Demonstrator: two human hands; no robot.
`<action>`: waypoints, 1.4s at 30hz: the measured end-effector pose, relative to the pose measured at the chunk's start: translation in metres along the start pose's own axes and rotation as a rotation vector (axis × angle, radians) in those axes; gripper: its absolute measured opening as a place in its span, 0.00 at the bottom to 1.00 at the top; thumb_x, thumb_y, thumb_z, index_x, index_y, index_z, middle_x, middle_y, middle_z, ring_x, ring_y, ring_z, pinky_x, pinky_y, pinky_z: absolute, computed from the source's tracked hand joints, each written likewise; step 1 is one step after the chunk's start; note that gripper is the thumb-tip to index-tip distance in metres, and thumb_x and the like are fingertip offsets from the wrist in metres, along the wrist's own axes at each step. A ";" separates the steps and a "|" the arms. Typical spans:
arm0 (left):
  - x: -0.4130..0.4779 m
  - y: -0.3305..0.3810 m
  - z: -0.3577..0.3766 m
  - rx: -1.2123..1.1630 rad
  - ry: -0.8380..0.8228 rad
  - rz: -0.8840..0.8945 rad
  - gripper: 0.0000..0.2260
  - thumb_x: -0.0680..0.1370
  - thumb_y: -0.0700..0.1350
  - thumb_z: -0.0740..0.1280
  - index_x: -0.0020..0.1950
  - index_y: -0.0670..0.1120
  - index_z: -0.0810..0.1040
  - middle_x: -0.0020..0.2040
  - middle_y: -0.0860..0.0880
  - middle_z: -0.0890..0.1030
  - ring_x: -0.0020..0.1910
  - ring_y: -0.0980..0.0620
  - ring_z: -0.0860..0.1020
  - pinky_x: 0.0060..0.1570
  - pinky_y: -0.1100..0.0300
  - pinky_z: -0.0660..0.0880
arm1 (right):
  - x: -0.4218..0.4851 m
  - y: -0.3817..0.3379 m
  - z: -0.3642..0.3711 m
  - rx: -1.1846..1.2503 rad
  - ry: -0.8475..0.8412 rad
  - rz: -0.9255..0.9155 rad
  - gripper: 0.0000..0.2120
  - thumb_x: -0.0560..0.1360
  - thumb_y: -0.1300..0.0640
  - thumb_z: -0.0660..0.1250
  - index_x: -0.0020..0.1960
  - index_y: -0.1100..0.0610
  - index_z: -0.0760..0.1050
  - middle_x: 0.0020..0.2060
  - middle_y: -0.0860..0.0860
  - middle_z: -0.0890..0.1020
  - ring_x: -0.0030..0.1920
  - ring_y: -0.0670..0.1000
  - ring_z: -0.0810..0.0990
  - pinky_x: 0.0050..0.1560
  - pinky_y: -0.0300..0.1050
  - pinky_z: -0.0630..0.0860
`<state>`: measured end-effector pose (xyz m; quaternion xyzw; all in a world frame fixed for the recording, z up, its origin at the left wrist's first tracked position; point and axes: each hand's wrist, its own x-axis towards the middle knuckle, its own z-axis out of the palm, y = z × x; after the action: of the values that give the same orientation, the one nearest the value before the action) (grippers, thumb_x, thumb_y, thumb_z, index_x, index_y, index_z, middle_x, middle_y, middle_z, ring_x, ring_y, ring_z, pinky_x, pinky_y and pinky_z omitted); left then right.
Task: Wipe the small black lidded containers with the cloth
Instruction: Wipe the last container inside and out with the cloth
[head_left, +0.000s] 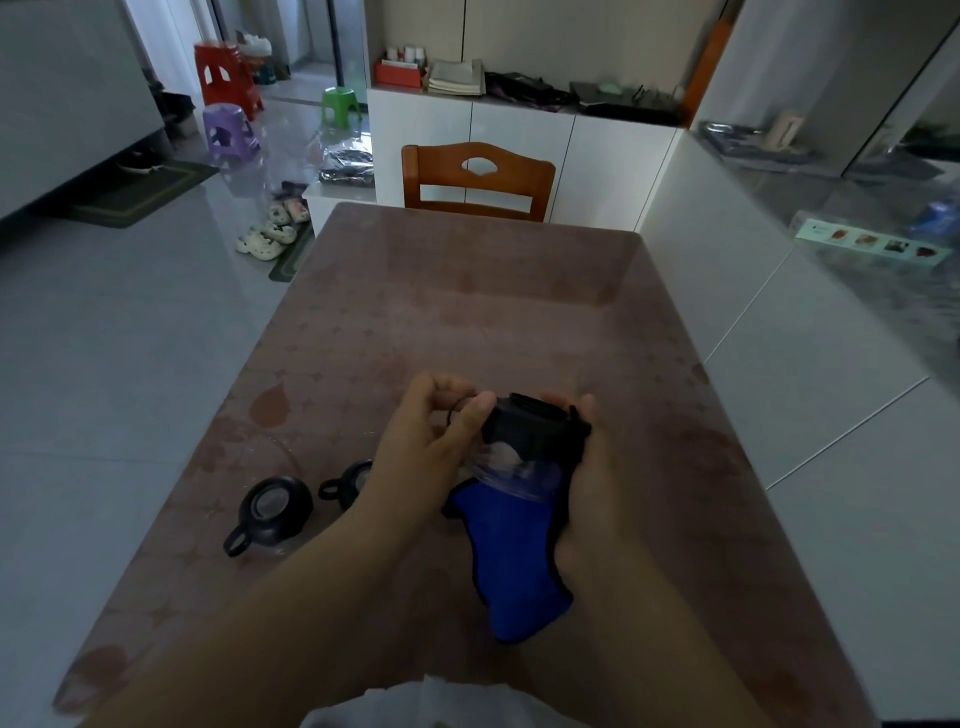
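A small container with a black lid (530, 431) and a clear body is held over the table between both hands. My right hand (587, 467) grips it from the right together with a blue cloth (514, 556) that hangs down below it. My left hand (431, 441) pinches the lid's left side, thumb on the black rim. Two more black lidded containers lie on the table to the left: one (272, 512) with a loop handle, and another (348, 483) partly hidden behind my left forearm.
The brown patterned table (467, 312) stretches away to a wooden chair (478, 182) at its far end. A white counter (779, 322) runs along the right side. Plastic stools and shoes stand on the floor at far left.
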<state>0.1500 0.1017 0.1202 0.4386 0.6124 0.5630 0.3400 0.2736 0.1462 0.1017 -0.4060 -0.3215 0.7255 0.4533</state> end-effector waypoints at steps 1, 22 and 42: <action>-0.001 -0.001 0.001 0.054 0.012 0.017 0.03 0.77 0.48 0.62 0.45 0.50 0.71 0.43 0.52 0.77 0.38 0.63 0.77 0.36 0.73 0.73 | 0.001 0.000 0.001 -0.008 0.026 -0.005 0.18 0.76 0.42 0.57 0.50 0.53 0.78 0.49 0.55 0.83 0.49 0.57 0.81 0.51 0.52 0.78; -0.015 -0.002 -0.010 -0.161 -0.207 -0.053 0.30 0.58 0.49 0.76 0.57 0.57 0.68 0.59 0.57 0.75 0.52 0.61 0.80 0.49 0.64 0.79 | -0.012 0.010 0.008 -0.264 -0.100 -0.419 0.18 0.72 0.33 0.58 0.52 0.41 0.77 0.52 0.43 0.82 0.56 0.51 0.80 0.55 0.49 0.78; -0.008 -0.028 0.002 -0.100 -0.414 -0.282 0.29 0.56 0.56 0.77 0.56 0.61 0.74 0.55 0.57 0.81 0.56 0.54 0.80 0.60 0.47 0.76 | -0.016 0.002 -0.035 -0.314 -0.154 -0.187 0.26 0.63 0.29 0.65 0.57 0.38 0.76 0.65 0.45 0.75 0.67 0.50 0.72 0.68 0.58 0.68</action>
<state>0.1508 0.0955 0.0914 0.4376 0.5561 0.4377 0.5546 0.3081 0.1342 0.0890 -0.3834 -0.5009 0.6502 0.4236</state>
